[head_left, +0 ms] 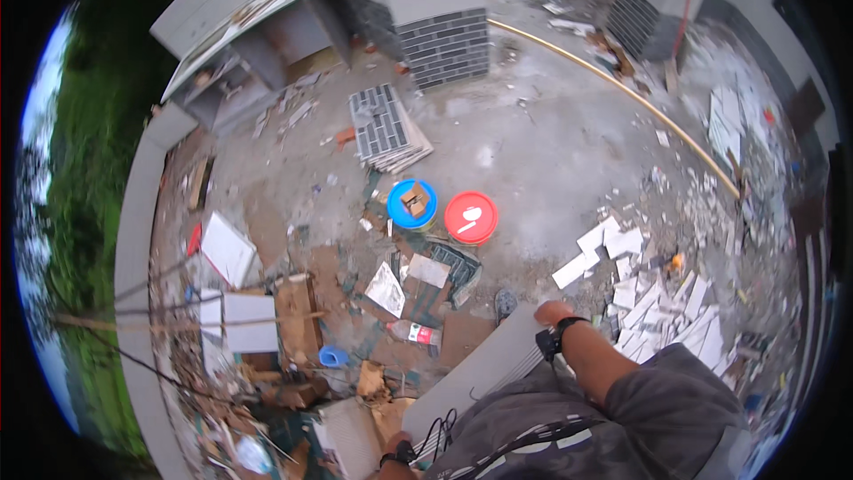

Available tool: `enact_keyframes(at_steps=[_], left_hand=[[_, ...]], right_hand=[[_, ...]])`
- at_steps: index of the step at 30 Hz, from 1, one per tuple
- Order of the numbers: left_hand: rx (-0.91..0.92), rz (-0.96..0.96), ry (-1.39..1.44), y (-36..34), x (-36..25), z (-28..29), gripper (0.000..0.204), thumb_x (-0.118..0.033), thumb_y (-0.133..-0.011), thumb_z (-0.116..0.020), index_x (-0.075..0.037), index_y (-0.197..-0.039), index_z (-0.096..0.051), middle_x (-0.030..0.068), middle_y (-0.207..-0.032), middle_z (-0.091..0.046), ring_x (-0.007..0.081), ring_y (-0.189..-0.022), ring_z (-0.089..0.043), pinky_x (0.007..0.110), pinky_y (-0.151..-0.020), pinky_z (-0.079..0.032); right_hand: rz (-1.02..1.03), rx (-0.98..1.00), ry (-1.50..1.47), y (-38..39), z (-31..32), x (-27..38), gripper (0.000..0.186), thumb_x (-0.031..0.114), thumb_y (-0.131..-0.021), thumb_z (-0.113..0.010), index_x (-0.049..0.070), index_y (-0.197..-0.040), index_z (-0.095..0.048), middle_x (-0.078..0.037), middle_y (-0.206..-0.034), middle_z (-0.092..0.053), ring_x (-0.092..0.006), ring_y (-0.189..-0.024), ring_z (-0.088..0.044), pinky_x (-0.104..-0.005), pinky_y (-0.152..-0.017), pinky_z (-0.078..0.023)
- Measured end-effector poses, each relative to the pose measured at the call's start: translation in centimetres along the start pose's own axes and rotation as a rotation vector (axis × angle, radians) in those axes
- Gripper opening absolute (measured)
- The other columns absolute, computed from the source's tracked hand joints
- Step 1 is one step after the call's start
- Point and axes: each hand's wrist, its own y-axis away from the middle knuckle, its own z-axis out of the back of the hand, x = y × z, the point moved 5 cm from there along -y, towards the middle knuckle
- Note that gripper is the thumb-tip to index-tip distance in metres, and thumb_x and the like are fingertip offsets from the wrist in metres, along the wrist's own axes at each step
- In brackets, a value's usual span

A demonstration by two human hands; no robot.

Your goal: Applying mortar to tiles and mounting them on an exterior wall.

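Note:
A stack of long grey tiles (484, 351) is held against the front of my body, with several layered edges showing along its near side. My right hand (555, 313) grips its far right end, the fingers partly hidden behind the edge. At the lower left end, my left hand (397, 446) is closed on the same stack; most of its fingers are out of sight. Both wrists wear black bands. Beyond the tiles stand a blue-lidded bucket (402, 212) with small brown pieces on top and a red-lidded bucket (480, 229) with white scraps on its lid.
Broken white tiles (644, 324) litter the right side. A plastic bottle (414, 333), cardboard (298, 316) and scraps lie left of me. Brick-patterned tiles (378, 120) are stacked ahead, near a pillar (442, 44). A long yellowish pole (613, 80) crosses the floor at the far right.

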Motion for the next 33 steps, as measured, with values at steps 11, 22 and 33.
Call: enact_keyframes(at_steps=[11,22,33], left_hand=[[-0.179,-0.293,-0.443,-14.7,-37.8,17.0,0.043,-0.026,-0.091,-0.038,0.003,-0.106,-0.067,0.0305,-0.112,-0.063,0.0421,-0.113,-0.060,0.051,-0.094,-0.047],[-0.037,-0.667,-0.895,-33.6,-86.5,21.4,0.036,-0.025,-0.083,-0.050,-0.002,-0.100,-0.071,0.0228,-0.112,-0.066,0.0384,-0.107,-0.064,0.048,-0.090,-0.051],[-0.012,-0.798,-1.038,-34.2,-121.8,21.5,0.037,-0.019,-0.086,-0.045,0.000,-0.105,-0.070,0.0261,-0.112,-0.065,0.0435,-0.108,-0.062,0.049,-0.093,-0.050]], right_hand=[[-0.135,-0.096,-0.427,-3.8,19.5,-19.9,0.049,0.040,-0.091,-0.047,0.010,-0.124,-0.066,-0.013,-0.135,-0.059,-0.0324,-0.125,-0.056,-0.0460,-0.103,-0.044],[-0.365,-0.192,-0.719,-13.1,29.0,-36.3,0.050,0.040,-0.091,-0.044,0.006,-0.119,-0.067,-0.022,-0.129,-0.060,-0.0380,-0.120,-0.057,-0.0458,-0.104,-0.044],[-0.475,-0.194,-0.726,-25.2,46.0,-51.6,0.062,0.046,-0.098,-0.031,-0.003,-0.115,-0.065,-0.027,-0.127,-0.059,-0.0406,-0.122,-0.055,-0.0454,-0.106,-0.041]])
